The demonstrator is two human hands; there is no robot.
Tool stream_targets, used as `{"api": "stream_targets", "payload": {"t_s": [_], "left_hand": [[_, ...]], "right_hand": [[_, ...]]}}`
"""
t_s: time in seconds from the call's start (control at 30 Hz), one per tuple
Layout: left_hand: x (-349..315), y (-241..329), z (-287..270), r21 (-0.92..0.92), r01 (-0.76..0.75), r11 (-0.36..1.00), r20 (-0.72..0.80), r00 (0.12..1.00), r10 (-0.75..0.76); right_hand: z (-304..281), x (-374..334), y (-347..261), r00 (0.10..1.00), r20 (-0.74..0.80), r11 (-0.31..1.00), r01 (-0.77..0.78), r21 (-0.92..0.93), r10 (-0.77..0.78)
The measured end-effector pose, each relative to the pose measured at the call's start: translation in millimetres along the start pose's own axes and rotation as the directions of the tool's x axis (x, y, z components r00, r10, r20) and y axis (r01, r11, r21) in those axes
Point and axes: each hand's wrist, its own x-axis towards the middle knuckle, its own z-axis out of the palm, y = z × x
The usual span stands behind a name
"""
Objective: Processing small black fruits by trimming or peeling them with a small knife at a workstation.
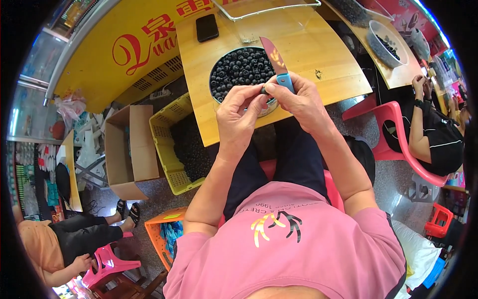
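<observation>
My right hand [304,99] is closed around the blue handle of a knife [275,59]. Its blade, reddish with a pale pattern, points up and away from me. My left hand [240,108] pinches a small dark round piece [264,90], possibly a nut or fruit, and my right thumb meets it there. Just beyond both hands, a round metal bowl [213,64] on the table is full of similar dark round pieces [244,67]. My fingers hide part of the bowl's near rim.
A black phone [207,28] lies on the wooden table [323,50] near a white wire rack [271,12]. A yellow crate [174,174] of dark pieces and a cardboard box [119,154] stand at left. People sit on both sides; a pink chair [388,124] is at right.
</observation>
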Motion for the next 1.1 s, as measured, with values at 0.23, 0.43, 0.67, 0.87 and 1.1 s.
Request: {"api": "stream_targets", "payload": {"t_s": [0.23, 0.43, 0.67, 0.87, 1.1], "left_hand": [[-2, -1, 1, 0.025, -0.044, 0.999, -0.042, 0.998, 0.045], [1, 3, 0, -0.151, 0.042, 0.988, -0.021, 0.999, -0.046], [2, 6, 1, -0.149, 0.076, 0.986, 0.054, 0.996, -0.069], [1, 3, 1, -0.146, 0.068, 0.987, 0.047, 0.997, -0.062], [2, 6, 3, -0.111, 0.044, 0.993, 0.049, 0.998, -0.039]], "right_hand": [[-1, -1, 0, 1.000, -0.002, 1.000, 0.023, -0.016, -0.023], [-8, -4, 4, 0.897, 0.079, 0.763, 0.414, -0.497, -0.435], [-11, -9, 4, 0.805, 0.236, 0.459, 0.522, -0.719, -0.545], [-14, -9, 3, 0.788, 0.241, 0.425, 0.530, -0.734, -0.567], [-17, -7, 3, 0.773, 0.246, 0.378, 0.528, -0.760, -0.585]]}}
